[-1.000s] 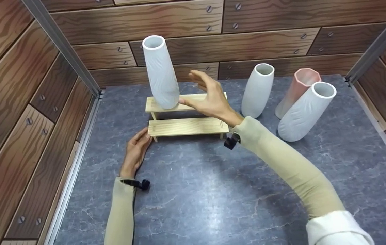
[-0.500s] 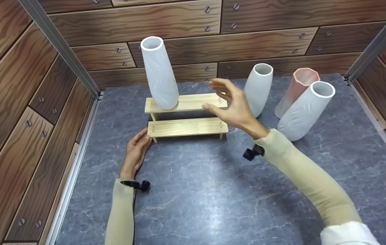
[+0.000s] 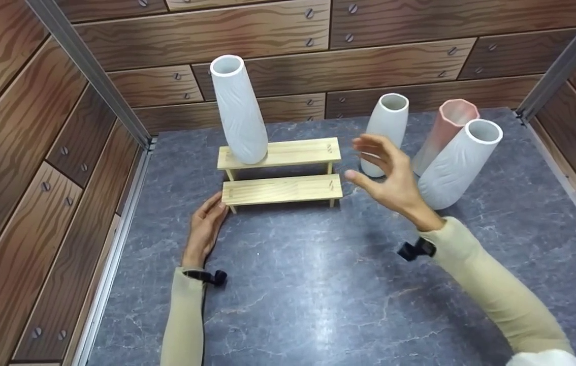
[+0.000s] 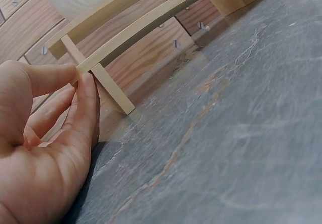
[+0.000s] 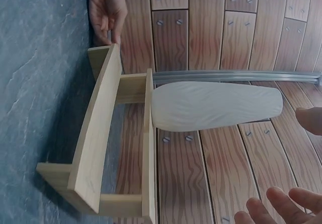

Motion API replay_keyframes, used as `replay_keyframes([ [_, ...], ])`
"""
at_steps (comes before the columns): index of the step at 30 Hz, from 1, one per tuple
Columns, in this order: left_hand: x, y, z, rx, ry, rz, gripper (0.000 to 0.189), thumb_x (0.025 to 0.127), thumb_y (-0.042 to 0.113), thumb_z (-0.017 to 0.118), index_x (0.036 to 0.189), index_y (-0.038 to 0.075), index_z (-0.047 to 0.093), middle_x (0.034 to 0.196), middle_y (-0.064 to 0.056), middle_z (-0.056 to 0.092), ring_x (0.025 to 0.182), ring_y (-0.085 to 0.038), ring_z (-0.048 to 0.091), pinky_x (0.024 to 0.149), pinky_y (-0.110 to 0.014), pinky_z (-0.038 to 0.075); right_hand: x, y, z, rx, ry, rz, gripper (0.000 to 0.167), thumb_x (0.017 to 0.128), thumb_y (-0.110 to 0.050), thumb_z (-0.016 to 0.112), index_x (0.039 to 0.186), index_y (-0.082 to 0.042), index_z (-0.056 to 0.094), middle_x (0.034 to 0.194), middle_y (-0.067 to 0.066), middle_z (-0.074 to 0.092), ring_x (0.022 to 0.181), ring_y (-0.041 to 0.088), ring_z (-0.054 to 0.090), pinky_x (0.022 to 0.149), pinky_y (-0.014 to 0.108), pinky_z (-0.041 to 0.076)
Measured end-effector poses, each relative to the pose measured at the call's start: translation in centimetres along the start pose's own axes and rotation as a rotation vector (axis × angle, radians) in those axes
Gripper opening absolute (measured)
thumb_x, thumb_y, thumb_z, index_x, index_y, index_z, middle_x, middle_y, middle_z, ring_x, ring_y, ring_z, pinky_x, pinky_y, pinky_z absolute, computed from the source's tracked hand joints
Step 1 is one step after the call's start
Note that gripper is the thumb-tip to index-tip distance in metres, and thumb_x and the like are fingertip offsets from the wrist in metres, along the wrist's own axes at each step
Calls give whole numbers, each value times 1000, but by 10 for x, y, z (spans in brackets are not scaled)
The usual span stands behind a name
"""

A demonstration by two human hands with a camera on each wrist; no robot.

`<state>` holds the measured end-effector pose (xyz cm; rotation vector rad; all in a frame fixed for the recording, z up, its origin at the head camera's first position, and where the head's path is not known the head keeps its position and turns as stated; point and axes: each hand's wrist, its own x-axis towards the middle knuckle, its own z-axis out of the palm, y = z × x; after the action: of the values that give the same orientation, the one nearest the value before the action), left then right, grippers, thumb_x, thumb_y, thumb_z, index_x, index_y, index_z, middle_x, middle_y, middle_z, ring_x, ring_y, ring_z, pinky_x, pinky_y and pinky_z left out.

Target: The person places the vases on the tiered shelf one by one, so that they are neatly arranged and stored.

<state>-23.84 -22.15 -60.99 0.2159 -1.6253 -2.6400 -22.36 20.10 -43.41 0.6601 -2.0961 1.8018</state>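
Note:
A two-step wooden display stand [image 3: 282, 189] stands on the marbled surface. My left hand [image 3: 203, 229] pinches the left end of its lower step between thumb and fingers, seen close in the left wrist view, where the stand's leg [image 4: 113, 88] shows just beyond the fingertips. A tall white vase [image 3: 241, 114] with a wavy relief stands upright on the left part of the upper step. My right hand [image 3: 392, 178] is in the air right of the stand, fingers apart and holding nothing. It overlaps a smooth white vase [image 3: 388, 122] in the head view.
Beyond the right hand stand a pink-and-white faceted vase [image 3: 443, 129] and a white textured vase [image 3: 458, 168] that partly hides it. Wood-patterned walls [image 3: 267, 30] enclose the back and sides, with metal posts [image 3: 110, 86] at the corners.
My right hand has moved away from the vase on the stand, to the right and toward me, staying open. The left hand has kept its place at the stand.

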Motion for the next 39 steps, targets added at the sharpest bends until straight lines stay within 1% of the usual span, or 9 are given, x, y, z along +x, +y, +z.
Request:
replay_keyframes([
  [4,0,0,0,-8,0,3,50,106,-9,56,154,-15,44,132,-9,70,116,-10,71,113,-28,57,-13,3,-15,21,43,-1,71,80,17,84,144,11,55,139,29,63,131,37,62,118,39,55],
  [8,1,-1,0,2,-1,3,50,106,-9,56,154,-15,44,139,-15,66,117,-10,71,114,-29,57,-28,5,-31,26,79,-17,70,79,20,82,143,14,54,137,32,62,129,34,64,116,34,55],
  [11,1,-1,0,15,0,1,50,107,-7,56,155,-14,44,147,-20,62,117,-10,71,114,-29,57,-39,7,-42,34,99,-45,68,79,22,80,141,17,53,135,24,66,128,26,66,115,31,56],
  [15,2,-2,0,21,-2,-1,50,107,-7,57,155,-13,45,150,-24,59,117,-10,71,115,-30,56,-54,11,-57,54,139,-68,67,77,27,78,140,19,53,133,15,69,126,22,67,114,30,56],
  [18,3,-1,1,15,-1,2,49,107,-7,56,154,-13,45,149,-24,59,117,-11,71,115,-30,56,-62,14,-67,55,168,-61,67,77,27,78,139,19,55,133,16,69,126,24,68,115,30,56],
  [27,1,-1,-1,20,4,7,49,107,-7,57,154,-13,45,150,-25,58,118,-11,71,114,-30,57,-82,24,-90,-87,239,-46,68,74,27,79,138,18,58,131,17,70,124,22,69,111,26,58],
  [31,3,-2,-1,19,-11,6,49,107,-6,56,155,-13,45,152,-26,55,119,-10,70,117,-30,55,-86,21,-99,-137,276,-30,66,74,27,80,136,17,59,129,24,70,122,23,69,111,26,58],
  [35,3,-2,0,10,-4,0,49,107,-7,56,154,-13,45,144,-20,62,119,-10,70,116,-29,56,-93,23,-110,-210,319,-4,67,72,26,81,135,15,62,125,28,70,118,23,71,107,26,60],
  [39,2,-2,1,1,9,2,49,107,-8,55,154,-15,44,137,-14,67,117,-10,71,114,-29,57,-99,29,-121,-296,374,-5,67,71,22,85,134,14,64,122,23,71,115,19,71,104,21,60],
])
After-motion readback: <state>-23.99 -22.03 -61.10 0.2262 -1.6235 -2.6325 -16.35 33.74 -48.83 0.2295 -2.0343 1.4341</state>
